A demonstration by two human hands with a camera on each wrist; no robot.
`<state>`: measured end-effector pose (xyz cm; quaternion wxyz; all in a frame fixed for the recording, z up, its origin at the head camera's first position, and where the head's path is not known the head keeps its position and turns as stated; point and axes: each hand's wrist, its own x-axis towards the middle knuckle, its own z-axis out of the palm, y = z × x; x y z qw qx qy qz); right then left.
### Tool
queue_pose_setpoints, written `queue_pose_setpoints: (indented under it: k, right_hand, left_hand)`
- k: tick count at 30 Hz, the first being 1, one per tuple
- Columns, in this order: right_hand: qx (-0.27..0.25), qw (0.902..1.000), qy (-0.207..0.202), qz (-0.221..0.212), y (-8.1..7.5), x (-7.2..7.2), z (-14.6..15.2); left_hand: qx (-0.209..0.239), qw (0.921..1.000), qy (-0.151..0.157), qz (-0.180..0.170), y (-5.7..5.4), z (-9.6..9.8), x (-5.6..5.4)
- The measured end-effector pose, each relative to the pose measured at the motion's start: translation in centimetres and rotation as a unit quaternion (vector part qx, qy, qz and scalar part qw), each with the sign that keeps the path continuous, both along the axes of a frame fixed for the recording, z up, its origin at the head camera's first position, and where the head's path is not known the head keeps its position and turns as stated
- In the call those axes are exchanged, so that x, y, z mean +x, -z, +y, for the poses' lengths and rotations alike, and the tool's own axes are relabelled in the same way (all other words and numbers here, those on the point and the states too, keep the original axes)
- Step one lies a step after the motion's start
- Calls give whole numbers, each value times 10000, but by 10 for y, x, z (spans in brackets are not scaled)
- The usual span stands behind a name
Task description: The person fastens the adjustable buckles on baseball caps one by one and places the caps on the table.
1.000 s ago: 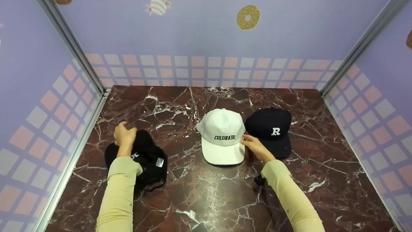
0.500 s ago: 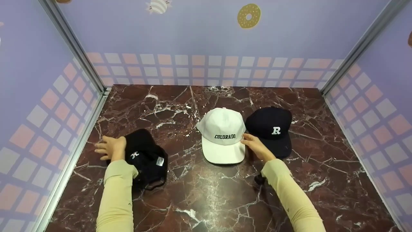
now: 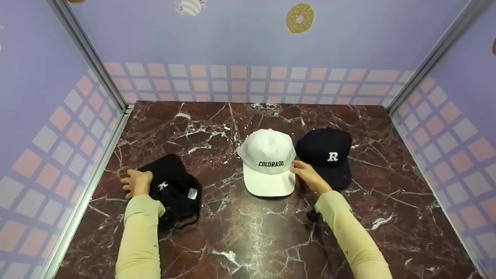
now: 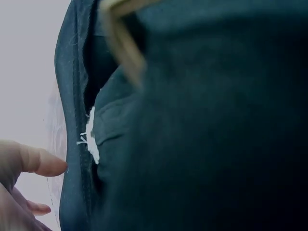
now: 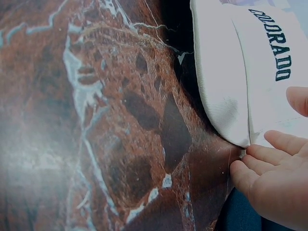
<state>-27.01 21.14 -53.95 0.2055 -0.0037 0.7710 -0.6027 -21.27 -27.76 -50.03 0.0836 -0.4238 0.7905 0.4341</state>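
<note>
In the head view a black cap (image 3: 170, 201) lies on the left, tilted, with a white letter on its front and a white label inside. My left hand (image 3: 136, 182) is at the left edge of its brim. The left wrist view has the thumb (image 4: 48, 162) right at the dark cloth edge, the other fingers spread apart from it. Further right sits a white cap (image 3: 269, 157) lettered COLORADO, brim facing me. My right hand (image 3: 310, 177) rests its fingertips against that cap's right side; in the right wrist view the fingers (image 5: 262, 163) are fairly straight along the edge.
Just right of the white cap is a navy cap (image 3: 327, 149) with a white R, brim towards me. All the caps lie on a dark red marble-patterned table (image 3: 232, 232). Lilac walls (image 3: 240, 42) with pink and white squares close off the back and both sides.
My left hand has moved from above the black cap's brim to its left edge, swinging out and then back slightly towards the cap. My right hand and the other caps have stayed put.
</note>
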Motion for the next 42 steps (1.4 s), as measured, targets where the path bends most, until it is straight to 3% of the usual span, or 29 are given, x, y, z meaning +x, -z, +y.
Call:
queue_pose_setpoints:
  k: [7, 18, 23, 36, 40, 42]
  right_hand:
    - [-9, 10000, 56, 60, 3, -1, 1]
    - [-56, 10000, 6, -30, 4, -3, 2]
    - [3, 10000, -8, -31, 4, -2, 2]
    - [147, 9999, -11, -76, 1, -1, 2]
    - [137, 9999, -33, -68, 1, -1, 2]
    - [132, 9999, -41, -63, 1, -1, 2]
  left_hand:
    - [224, 9995, -21, 230, -2, 4, -3]
    - [689, 9951, -9, 704, -5, 18, -20]
    - [607, 9952, 138, 761, -6, 31, -25]
    - [1441, 9768, 308, 1554, -7, 71, -45]
    - [1498, 9743, 425, 1629, -8, 81, -47]
    - [1407, 9766, 559, 1528, -11, 84, -46]
